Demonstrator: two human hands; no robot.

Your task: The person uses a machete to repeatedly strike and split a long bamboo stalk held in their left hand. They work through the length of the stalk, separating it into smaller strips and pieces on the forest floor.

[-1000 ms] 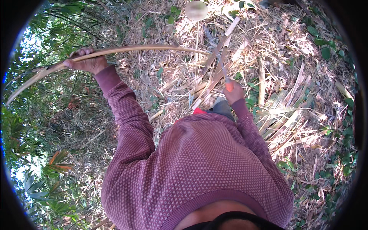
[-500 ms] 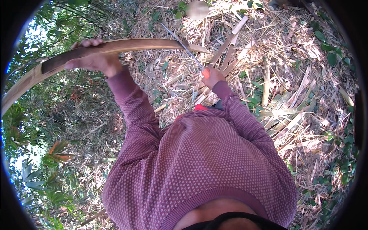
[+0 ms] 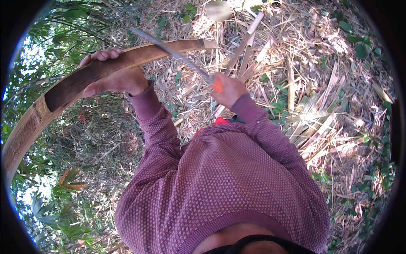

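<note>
- The long wooden strip [image 3: 96,72] was up in front of you, off to your left, and looked bent like a bow. Its middle was dark brown, and both ends were pale tan. The near end looked rough and streaky.
- Your left hand [image 3: 123,80] was clamped on the strip, thumb on the near edge and fingers over the far edge.
- Your right hand [image 3: 231,90] was wrapped tight around the orange handle [image 3: 217,84] of a knife.
- The knife's blade [image 3: 172,52] was long, thin and gray. It crossed over the strip near its right end; you could not tell if they touched.
- Your sweater [image 3: 237,178] was purple and knitted, with little pale dots all over.
- Past your right hand, flat split pieces [image 3: 246,53] lay on dry, scratchy straw.
- More flat strips [image 3: 315,116] lay in a messy pile to your right.
- Green pointy leaves [image 3: 46,211] grew on your left.
</note>
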